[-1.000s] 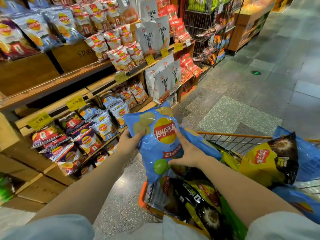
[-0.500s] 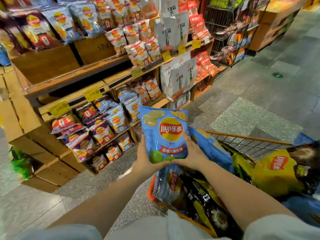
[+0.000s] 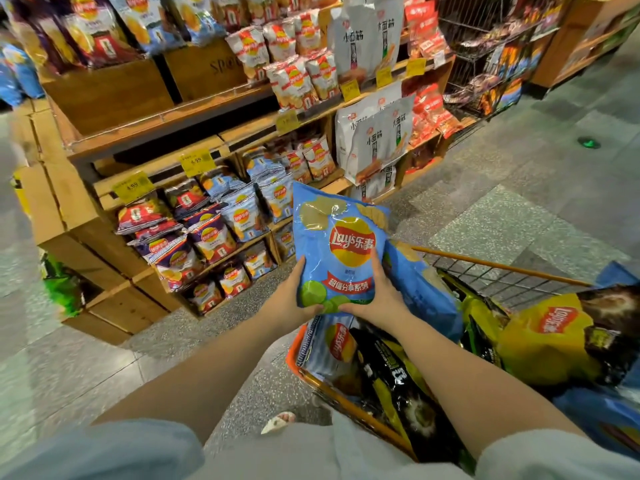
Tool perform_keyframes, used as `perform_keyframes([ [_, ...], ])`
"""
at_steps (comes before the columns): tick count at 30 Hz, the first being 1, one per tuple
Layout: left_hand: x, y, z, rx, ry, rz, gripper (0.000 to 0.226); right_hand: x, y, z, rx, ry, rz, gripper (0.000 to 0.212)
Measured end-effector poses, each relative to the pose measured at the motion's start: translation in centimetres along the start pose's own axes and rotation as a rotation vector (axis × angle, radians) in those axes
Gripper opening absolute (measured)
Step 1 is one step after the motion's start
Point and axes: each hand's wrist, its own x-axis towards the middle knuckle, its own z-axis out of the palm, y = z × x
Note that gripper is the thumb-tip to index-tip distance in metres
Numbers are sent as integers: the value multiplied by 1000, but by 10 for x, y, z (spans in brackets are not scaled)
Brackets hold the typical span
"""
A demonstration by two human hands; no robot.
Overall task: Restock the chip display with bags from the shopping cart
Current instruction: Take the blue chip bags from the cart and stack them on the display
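- A person holds a large blue Lay's bag (image 3: 341,251) upright in both hands, above the near corner of the shopping cart (image 3: 498,268) and in front of the chip display (image 3: 145,133).
- The left hand (image 3: 289,299) grips the bag's lower left edge, its fingers (image 3: 300,271) curled behind the side and the thumb across the bottom corner of the front.
- The right hand (image 3: 379,297) grips the lower right edge in the same way, its fingers wrapped round the side and the thumb lying on the front near the green lime picture.
- The two thumbs nearly meet at the bottom of the bag.
- The cart, with an orange rim and a wire basket, stands to the right and is piled with more bags: a second blue bag (image 3: 424,292) just behind the right hand, a striped blue bag (image 3: 332,344) below the held one, a black-and-yellow bag (image 3: 394,379) under the right forearm, and a yellow bag (image 3: 550,337) farther right.
- The wooden display rises to the left, its lower shelf packed with small blue, red and purple chip bags (image 3: 211,233) under yellow price tags (image 3: 195,162).
- White snack pouches (image 3: 379,140) hang at the display's right end.
- The floor (image 3: 519,209) is grey speckled stone tile.
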Motion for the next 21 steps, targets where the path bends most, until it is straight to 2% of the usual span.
perform_keyframes([
  [2,-7,2,-3,38,64,32,105,0,-3,-1,49,52,-26,125],
  [6,-22,12,-13,-38,212,64,105,0,-22,-3,157,195,-137,121],
  [11,-44,25,-36,-111,351,84,104,-3,-59,0,183,244,-295,106],
  [18,-101,24,-76,-203,443,138,91,-13,-112,7,139,162,-463,102],
  [21,-124,18,-97,-207,503,151,92,-19,-143,21,164,151,-527,101],
])
